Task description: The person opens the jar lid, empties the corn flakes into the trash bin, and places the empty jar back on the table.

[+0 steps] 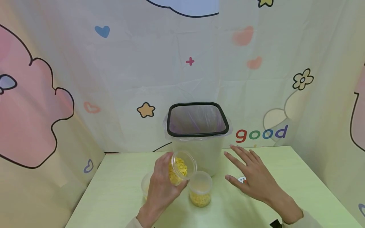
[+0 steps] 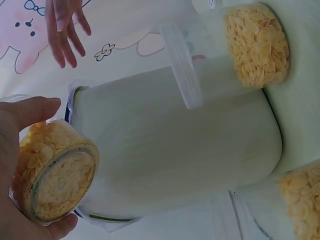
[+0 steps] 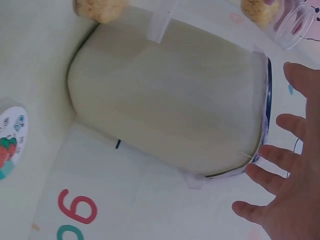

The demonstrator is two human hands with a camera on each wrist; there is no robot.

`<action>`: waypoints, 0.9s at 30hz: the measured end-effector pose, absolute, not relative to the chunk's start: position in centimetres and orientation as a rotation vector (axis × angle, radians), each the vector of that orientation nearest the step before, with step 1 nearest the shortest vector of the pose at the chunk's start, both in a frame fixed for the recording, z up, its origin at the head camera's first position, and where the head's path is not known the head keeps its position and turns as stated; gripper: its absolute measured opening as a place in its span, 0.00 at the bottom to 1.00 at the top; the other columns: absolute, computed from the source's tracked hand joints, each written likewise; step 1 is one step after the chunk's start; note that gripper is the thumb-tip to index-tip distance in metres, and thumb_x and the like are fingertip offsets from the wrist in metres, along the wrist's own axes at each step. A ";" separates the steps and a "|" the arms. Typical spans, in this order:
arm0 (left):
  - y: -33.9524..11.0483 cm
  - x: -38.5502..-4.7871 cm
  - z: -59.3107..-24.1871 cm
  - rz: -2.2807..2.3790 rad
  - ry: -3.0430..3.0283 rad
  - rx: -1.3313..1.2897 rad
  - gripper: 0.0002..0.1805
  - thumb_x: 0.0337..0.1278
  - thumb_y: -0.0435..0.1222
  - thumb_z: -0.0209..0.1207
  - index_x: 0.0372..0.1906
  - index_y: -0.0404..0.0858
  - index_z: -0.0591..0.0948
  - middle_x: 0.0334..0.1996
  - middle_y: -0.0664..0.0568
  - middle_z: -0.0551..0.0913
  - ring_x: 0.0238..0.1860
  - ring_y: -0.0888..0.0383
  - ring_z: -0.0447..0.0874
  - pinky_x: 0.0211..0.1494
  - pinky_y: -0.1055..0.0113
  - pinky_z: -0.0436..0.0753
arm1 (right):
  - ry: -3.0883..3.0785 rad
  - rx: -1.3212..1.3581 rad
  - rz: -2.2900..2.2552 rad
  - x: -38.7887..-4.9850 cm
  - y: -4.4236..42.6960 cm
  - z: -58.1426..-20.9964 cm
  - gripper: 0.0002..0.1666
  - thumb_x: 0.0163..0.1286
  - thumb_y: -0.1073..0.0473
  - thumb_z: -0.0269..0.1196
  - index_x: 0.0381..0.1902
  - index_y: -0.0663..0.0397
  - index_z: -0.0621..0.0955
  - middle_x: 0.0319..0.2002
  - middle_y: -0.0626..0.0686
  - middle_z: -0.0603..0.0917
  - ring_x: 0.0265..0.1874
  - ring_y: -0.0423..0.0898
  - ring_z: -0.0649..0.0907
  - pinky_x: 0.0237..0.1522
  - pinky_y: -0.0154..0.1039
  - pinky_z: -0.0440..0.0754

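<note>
My left hand [image 1: 162, 188] grips a clear plastic jar [image 1: 180, 167] of yellow flakes, its uncovered mouth tilted toward the right in the head view. The left wrist view shows the jar's base [image 2: 65, 185], with flakes filling much of it and the thumb across its side. Held in the air, the jar is in front of the bin [image 1: 196, 152]. To the right, my right hand [image 1: 253, 177] has its fingers spread and holds nothing. Below the tilted jar stands a lidded jar [image 1: 200, 199] with flakes in its lower part. Another jar [image 1: 145, 183] is partly hidden behind my left hand.
The bin has a black rim [image 1: 198, 135] and a thin translucent liner, and stands by the printed backdrop [image 1: 128, 79]. A round item with a strawberry print [image 3: 9, 145] lies on the pale table [image 1: 114, 190], partly behind my right hand in the head view.
</note>
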State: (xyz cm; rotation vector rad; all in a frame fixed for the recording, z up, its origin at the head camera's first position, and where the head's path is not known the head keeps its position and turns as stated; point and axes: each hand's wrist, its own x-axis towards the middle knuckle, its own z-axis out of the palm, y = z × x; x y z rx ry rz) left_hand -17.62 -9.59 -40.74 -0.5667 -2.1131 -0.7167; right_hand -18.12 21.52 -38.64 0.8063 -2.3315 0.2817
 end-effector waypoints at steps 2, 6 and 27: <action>-9.7 -17.6 -40.4 -0.711 -2.115 -0.567 0.57 0.22 0.41 0.82 0.67 0.35 0.66 0.60 0.44 0.74 0.60 0.49 0.74 0.58 0.53 0.82 | -2.324 0.810 0.276 -18.2 21.4 -38.1 0.42 0.61 0.39 0.65 0.71 0.41 0.69 0.73 0.54 0.67 0.70 0.56 0.67 0.73 0.55 0.57; -10.0 -17.7 -39.7 -0.709 -2.110 -0.575 0.57 0.22 0.41 0.82 0.68 0.35 0.65 0.59 0.44 0.74 0.60 0.49 0.74 0.56 0.53 0.83 | -2.318 0.819 0.269 -18.4 21.0 -37.0 0.41 0.61 0.38 0.65 0.71 0.42 0.70 0.73 0.55 0.66 0.70 0.57 0.68 0.75 0.56 0.55; -10.8 -19.1 -35.3 -0.698 -2.029 -0.619 0.53 0.30 0.40 0.78 0.68 0.34 0.64 0.61 0.41 0.73 0.61 0.47 0.73 0.57 0.53 0.83 | -2.536 0.745 0.317 -20.9 19.7 -31.7 0.43 0.68 0.37 0.58 0.77 0.36 0.57 0.79 0.52 0.53 0.77 0.58 0.55 0.73 0.66 0.54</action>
